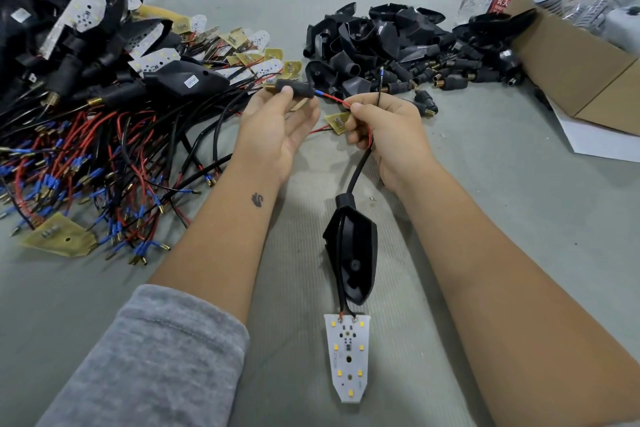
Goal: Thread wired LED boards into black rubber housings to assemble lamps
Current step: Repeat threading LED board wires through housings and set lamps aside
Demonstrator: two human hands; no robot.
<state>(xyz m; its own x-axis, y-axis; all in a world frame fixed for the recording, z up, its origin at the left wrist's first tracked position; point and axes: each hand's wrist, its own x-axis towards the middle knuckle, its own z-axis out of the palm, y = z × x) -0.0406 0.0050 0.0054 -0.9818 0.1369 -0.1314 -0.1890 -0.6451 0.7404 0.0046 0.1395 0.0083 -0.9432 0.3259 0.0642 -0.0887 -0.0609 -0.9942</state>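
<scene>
Left hand pinches black stem; right hand pinches red wire.

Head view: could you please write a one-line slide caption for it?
Left hand holds a black connector sleeve while right hand feeds red wire from a housing with LED board.

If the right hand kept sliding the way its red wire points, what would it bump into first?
Probably the small black rubber sleeve pinched in the left hand. The right hand aims its red wire at the sleeve's open end, very near, though depth is unclear.
</scene>
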